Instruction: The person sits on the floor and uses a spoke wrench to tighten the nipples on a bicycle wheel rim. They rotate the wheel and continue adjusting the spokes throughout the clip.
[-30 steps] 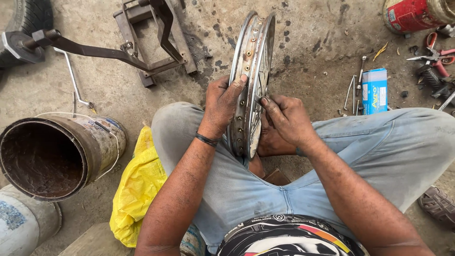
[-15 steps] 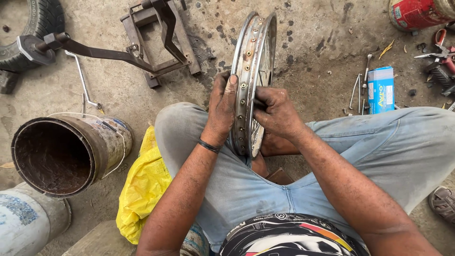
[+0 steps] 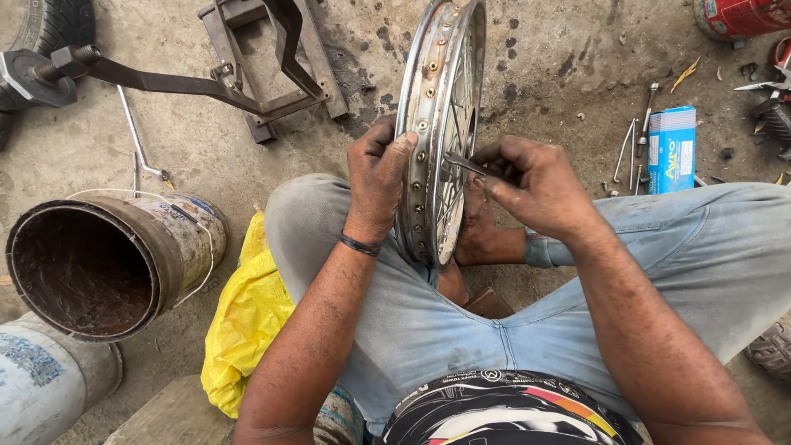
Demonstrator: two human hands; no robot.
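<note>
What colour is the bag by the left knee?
Yellow; the bag shows in the head view, lying beside the bucket.

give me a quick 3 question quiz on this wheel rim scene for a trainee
1. True or false: the left hand grips the upright chrome spoked wheel rim at its outer edge.
2. What does the right hand hold against the spokes? A) a red can B) a thin dark metal tool C) a yellow bag
3. Fill in: the rusty open metal drum lies on its side on the person's ____ side, next to the crumpled yellow plastic bag.

Key:
1. True
2. B
3. left
</note>
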